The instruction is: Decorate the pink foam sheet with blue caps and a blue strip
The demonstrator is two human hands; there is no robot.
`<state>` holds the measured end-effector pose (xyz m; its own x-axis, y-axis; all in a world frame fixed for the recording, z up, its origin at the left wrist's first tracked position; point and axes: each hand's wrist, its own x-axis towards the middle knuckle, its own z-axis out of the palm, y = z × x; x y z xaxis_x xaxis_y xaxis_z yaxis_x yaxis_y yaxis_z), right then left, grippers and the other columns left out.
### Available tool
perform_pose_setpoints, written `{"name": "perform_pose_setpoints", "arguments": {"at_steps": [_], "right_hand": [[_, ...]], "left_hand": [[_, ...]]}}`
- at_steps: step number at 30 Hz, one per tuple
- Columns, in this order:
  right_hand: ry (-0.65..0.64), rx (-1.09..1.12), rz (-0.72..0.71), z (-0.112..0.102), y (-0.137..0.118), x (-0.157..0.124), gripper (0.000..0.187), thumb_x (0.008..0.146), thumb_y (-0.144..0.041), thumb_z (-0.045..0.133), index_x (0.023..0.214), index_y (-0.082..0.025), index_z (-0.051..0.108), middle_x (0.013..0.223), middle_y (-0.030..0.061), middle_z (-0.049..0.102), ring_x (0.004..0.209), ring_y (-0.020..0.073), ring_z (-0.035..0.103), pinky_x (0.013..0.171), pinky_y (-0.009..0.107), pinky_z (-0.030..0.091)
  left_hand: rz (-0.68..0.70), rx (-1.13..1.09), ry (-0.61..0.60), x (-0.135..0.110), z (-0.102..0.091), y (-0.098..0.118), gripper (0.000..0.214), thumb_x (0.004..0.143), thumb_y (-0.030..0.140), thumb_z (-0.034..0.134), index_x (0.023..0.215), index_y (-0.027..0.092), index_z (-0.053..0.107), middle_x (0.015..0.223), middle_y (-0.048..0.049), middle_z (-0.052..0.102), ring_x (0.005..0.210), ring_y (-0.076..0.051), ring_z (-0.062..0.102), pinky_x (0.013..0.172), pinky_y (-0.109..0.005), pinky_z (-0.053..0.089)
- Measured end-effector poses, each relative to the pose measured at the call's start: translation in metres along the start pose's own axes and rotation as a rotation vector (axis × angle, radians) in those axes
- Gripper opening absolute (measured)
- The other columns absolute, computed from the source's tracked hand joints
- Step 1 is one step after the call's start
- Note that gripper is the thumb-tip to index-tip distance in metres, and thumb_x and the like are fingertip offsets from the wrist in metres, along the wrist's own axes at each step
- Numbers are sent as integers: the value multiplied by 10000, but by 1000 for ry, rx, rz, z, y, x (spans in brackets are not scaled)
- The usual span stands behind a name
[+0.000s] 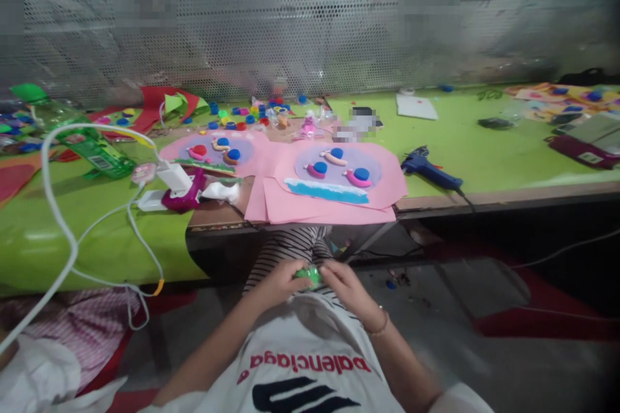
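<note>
Both my hands are down in my lap, below the table edge, pinching one small green lump [309, 275], perhaps modelling clay. My left hand [278, 281] grips its left side with curled fingers. My right hand [345, 284], with a bracelet at the wrist, grips its right side. On the table above lie two pink foam sheets: the nearer one [339, 187] carries a lilac oval with blue-capped snail shapes and a blue strip, and the left one [217, 151] carries similar shapes.
A blue glue gun [429, 168] lies right of the pink sheets. White cables and a charger [169, 177] trail at the left, beside a green plastic bottle [92, 151]. Several coloured bottle caps [247, 113] lie at the back. A perforated metal screen [310, 19] closes off the table's far side.
</note>
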<state>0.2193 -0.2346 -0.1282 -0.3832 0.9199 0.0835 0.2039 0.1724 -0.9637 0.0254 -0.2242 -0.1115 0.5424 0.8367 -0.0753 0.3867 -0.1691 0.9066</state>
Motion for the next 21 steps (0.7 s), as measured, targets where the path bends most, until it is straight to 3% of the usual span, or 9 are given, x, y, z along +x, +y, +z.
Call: {"name": "perform_pose_setpoints", "arguments": {"at_steps": [4, 9, 13, 17, 21], "right_hand": [[-130, -61, 6, 17, 0, 1, 412, 960, -483, 366, 711, -186, 506, 675, -1, 533, 643, 130, 416, 625, 253, 357], [-143, 50, 31, 20, 6, 1, 446, 920, -522, 441, 642, -179, 500, 608, -22, 474, 600, 115, 382, 573, 236, 347], [4, 230, 63, 18, 9, 0, 527, 847, -605, 511, 533, -198, 392, 519, -43, 353, 524, 101, 311, 499, 239, 287], [197, 461, 135, 7, 10, 1, 523, 817, -618, 539, 526, -212, 384, 474, -57, 312, 451, 91, 265, 444, 244, 242], [377, 482, 156, -20, 10, -2, 456, 804, -581, 594, 581, -191, 516, 523, -28, 421, 489, 99, 349, 468, 243, 292]], "left_hand": [[-36, 35, -17, -2, 2, -5, 367, 834, 491, 546, 679, 163, 494, 659, 42, 441, 653, -115, 395, 603, -235, 265], [-71, 52, -81, -3, 1, -5, 407, 843, 545, 504, 727, 156, 536, 671, 37, 472, 661, -123, 418, 596, -231, 280], [-11, 4, -62, 0, 0, -3, 392, 834, 540, 509, 767, 156, 556, 693, 27, 499, 675, -128, 434, 608, -229, 305], [-3, -12, -4, -1, -4, -8, 389, 818, 536, 507, 765, 154, 559, 667, 17, 490, 661, -134, 428, 602, -238, 292], [-67, -2, 66, -10, -10, -21, 397, 809, 537, 489, 795, 149, 575, 695, 2, 526, 684, -144, 443, 634, -245, 313]]}}
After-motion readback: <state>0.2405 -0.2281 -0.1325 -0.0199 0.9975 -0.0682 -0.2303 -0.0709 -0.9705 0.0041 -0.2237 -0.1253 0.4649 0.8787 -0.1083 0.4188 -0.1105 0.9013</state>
